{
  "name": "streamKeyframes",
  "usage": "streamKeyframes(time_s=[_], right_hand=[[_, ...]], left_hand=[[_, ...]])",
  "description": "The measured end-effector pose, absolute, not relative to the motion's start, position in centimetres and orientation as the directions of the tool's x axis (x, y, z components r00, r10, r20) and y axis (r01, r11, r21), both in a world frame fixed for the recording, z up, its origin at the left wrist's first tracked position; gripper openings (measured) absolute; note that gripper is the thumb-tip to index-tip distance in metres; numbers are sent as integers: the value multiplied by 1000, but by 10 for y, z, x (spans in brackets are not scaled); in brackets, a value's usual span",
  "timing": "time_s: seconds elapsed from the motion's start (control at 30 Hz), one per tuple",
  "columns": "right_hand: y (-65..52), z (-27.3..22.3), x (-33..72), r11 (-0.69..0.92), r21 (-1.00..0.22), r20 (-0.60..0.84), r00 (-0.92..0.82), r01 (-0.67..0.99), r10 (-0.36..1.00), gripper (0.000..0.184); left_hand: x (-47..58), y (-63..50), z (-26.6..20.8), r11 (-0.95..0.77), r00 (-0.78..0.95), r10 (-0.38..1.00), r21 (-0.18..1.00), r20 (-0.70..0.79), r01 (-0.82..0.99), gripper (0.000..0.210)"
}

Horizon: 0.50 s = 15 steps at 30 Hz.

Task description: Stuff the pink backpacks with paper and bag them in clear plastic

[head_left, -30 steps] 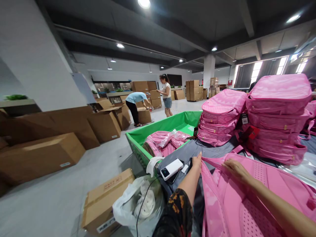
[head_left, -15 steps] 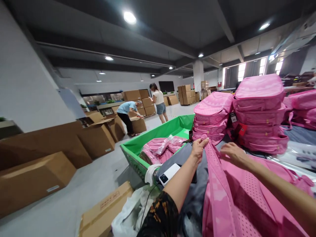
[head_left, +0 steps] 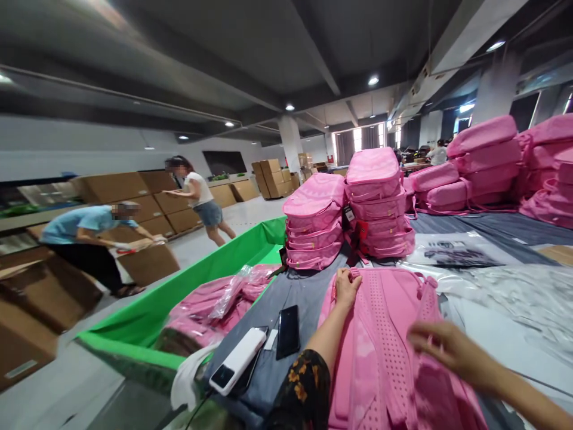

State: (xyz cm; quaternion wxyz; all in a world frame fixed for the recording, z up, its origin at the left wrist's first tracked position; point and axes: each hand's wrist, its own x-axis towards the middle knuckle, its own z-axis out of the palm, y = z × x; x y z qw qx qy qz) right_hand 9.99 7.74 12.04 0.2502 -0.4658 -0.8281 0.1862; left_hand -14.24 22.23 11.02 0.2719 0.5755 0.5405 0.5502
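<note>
A pink backpack (head_left: 385,334) lies back side up on the grey table (head_left: 308,286) in front of me. My left hand (head_left: 347,285) grips its top edge near the shoulder strap. My right hand (head_left: 441,349) hovers over the lower right part of the backpack with its fingers apart, touching or just above the mesh padding.
Two stacks of pink backpacks (head_left: 349,215) stand behind it, with more stacks (head_left: 505,161) at the far right. A black phone (head_left: 288,331) and a white power bank (head_left: 237,361) lie left. A green bin (head_left: 188,286) holds bagged backpacks. Clear plastic bags (head_left: 501,280) lie right. Two people handle cardboard boxes (head_left: 147,263) on the floor.
My head turned right, so the view swung. My left hand lowered the strap it had lifted onto the backpack top. My right hand moved down the backpack toward me.
</note>
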Motion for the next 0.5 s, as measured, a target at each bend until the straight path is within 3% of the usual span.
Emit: streamKeyframes(time_s=[0.1, 0.17, 0.33, 0.5], right_hand=[[145, 156, 137, 23, -434, 193, 68, 900, 979, 46], [181, 160, 147, -144, -403, 152, 221, 904, 963, 48], [203, 151, 130, -21, -448, 256, 151, 894, 955, 48], [165, 148, 115, 326, -501, 508, -32, 802, 861, 40]], left_hand=[[-136, 214, 122, -334, -146, 892, 841, 428, 425, 26], [-123, 210, 130, -419, -16, 878, 786, 478, 454, 31], [-65, 209, 123, -607, 437, 780, 714, 449, 350, 18], [-27, 216, 99, -599, 502, 748, 769, 435, 225, 17]])
